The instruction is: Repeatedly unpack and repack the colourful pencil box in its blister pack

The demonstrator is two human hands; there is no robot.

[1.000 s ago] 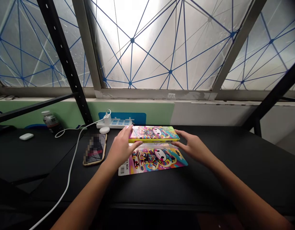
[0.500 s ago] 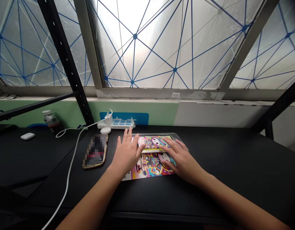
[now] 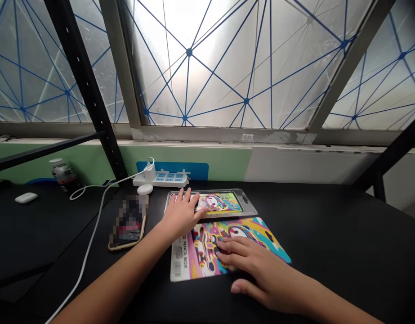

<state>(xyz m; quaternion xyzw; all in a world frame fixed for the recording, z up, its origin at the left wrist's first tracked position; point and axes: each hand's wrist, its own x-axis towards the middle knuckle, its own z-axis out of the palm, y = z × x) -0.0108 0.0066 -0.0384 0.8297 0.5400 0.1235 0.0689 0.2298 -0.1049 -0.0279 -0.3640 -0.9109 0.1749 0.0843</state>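
My left hand (image 3: 180,215) lies with spread fingers over the left part of a colourful pencil box (image 3: 225,203). The box sits in a clear plastic package tray (image 3: 249,208) on the black desk. Nearer to me is a bright printed backing card (image 3: 202,252) marked "PENCIL BOX", with a barcode at its left and a hang hole at its right. On its lower right part rests my right hand (image 3: 261,270), open, fingers stretched leftward and thumb apart. The card's lower right area is hidden beneath this hand.
A phone (image 3: 129,225) lies left of the card. Behind it are a white round case (image 3: 145,189) and a power strip (image 3: 163,178) with a white cable (image 3: 92,243) running toward me. A bottle (image 3: 66,175) and another white case (image 3: 26,198) stand farther left.
The backing card has come toward me and now lies apart from the tray. My right hand has moved from the box down onto the card; my left hand stays on the box.
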